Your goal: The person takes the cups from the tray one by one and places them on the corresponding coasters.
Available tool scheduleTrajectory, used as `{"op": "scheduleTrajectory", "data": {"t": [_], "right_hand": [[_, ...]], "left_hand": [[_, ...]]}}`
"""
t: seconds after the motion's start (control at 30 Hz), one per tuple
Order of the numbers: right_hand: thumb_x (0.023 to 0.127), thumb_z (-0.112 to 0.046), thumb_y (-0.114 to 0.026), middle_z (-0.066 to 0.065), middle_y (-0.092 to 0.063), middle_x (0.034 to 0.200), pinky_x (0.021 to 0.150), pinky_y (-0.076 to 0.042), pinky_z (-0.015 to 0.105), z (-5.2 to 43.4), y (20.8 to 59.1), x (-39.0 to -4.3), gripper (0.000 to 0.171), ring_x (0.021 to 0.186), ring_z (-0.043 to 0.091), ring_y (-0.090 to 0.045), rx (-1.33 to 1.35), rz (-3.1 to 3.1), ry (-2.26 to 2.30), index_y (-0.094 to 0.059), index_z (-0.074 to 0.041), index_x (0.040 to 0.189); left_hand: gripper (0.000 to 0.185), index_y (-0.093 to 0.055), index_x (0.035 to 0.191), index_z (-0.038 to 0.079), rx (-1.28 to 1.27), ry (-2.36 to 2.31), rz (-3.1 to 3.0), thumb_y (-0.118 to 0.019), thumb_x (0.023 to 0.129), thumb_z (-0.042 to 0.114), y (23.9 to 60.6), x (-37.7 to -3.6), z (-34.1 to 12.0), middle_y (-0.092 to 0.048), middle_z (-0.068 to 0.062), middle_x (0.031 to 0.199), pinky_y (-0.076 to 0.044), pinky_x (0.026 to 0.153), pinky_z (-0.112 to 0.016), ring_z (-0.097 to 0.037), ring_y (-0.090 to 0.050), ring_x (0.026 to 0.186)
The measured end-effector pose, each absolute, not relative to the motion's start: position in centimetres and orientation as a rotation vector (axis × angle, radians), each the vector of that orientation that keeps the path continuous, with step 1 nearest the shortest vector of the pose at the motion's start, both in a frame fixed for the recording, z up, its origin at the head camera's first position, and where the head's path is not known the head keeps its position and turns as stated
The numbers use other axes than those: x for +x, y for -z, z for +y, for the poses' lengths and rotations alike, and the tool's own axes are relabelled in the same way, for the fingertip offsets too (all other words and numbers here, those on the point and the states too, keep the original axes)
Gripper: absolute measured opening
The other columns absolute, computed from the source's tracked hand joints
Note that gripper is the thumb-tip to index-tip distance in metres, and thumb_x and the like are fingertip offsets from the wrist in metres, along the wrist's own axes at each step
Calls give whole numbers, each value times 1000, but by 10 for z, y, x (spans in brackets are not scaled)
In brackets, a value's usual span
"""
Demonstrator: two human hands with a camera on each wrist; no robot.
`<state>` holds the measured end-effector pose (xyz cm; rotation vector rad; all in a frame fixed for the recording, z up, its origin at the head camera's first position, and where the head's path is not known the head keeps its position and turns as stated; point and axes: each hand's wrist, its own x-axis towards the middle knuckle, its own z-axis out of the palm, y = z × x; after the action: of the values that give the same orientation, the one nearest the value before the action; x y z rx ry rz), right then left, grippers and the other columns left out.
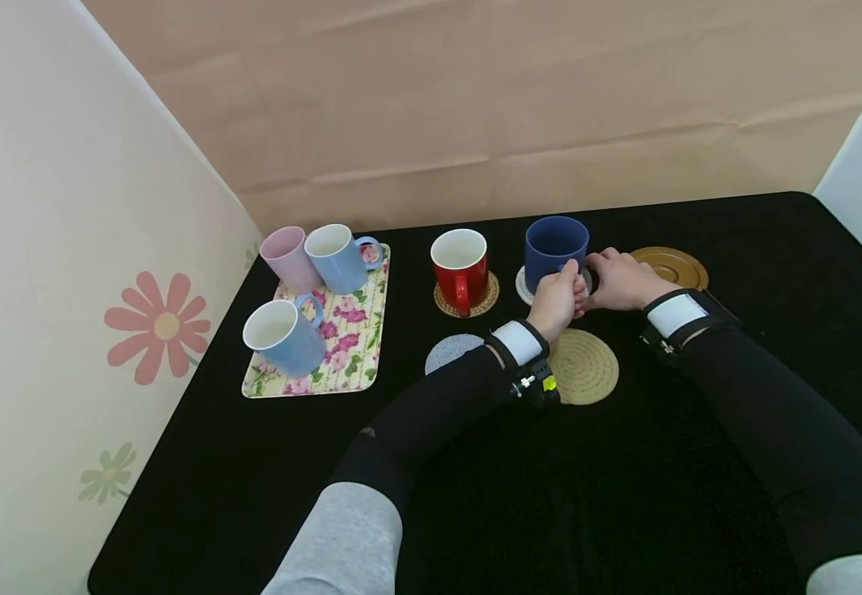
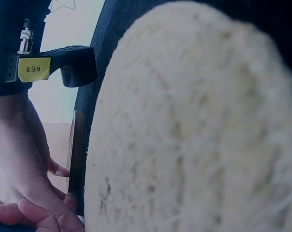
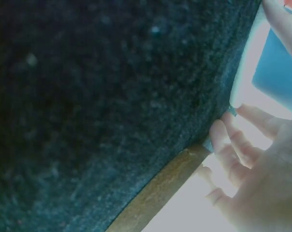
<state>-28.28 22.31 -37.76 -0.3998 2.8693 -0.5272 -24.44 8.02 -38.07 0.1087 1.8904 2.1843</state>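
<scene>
The dark blue mug (image 1: 555,246) stands upright on a pale round coaster (image 1: 526,287) near the far edge of the black table (image 1: 773,248), about midway along it. The left hand (image 1: 555,299) wraps its near side, fingers curled against the wall of the mug with the thumb up by the rim. The right hand (image 1: 620,279) lies just beside it on the right, fingers bent and close together, their tips at the base of the mug and the edge of the coaster; whether they pinch the coaster or only touch it cannot be told. The two hands touch each other in front of the mug.

Just left of the blue mug, a red mug (image 1: 460,266) stands on a woven brown coaster (image 1: 486,299), handle turned toward the near edge. A golden-brown round coaster (image 1: 674,264) lies right of the right hand, near the far edge. Under the wrists lie a coiled straw-coloured coaster (image 1: 587,368) and a grey round coaster (image 1: 447,351), partly hidden by the left sleeve.

By the left edge sits a floral tray (image 1: 356,347) carrying a pink mug (image 1: 287,256) and two light blue mugs (image 1: 337,256) (image 1: 282,335), all tipped on their sides.

In the left wrist view the straw-coloured coaster (image 2: 194,125) fills most of the picture, blurred. The right wrist view shows the black cloth and the fingers (image 3: 242,145) of the right hand, slightly parted.
</scene>
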Motion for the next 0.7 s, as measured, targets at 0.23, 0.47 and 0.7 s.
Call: {"op": "scheduleTrajectory", "data": {"t": [0.23, 0.47, 0.7], "right_hand": [[79, -30, -75, 37, -38, 128, 85, -40, 66, 223, 376, -282, 77, 113, 53, -41, -397, 2863, 524, -41, 11, 135], [79, -28, -75, 38, -39, 129, 86, -40, 67, 222, 378, -281, 76, 115, 54, -41, -399, 2875, 497, -42, 12, 134], [81, -35, -75, 38, -41, 129, 87, -40, 67, 222, 376, -279, 80, 115, 53, -42, -441, 2890, 442, -42, 12, 136]], "left_hand": [[49, -34, 60, 10, 155, -2125, 1879, -34, 105, 28, 380, -247, 77, -35, 0, 56, -33, 48, -23, -11, -34, 50], [49, -42, 62, 9, 185, -2014, 1878, -37, 106, 31, 378, -249, 68, -43, -1, 57, -38, 49, -23, -13, -43, 53], [43, -65, 94, 0, 301, -1912, 1992, -40, 105, 34, 376, -243, 52, -66, -4, 88, -49, 69, -25, -14, -61, 85]]}}
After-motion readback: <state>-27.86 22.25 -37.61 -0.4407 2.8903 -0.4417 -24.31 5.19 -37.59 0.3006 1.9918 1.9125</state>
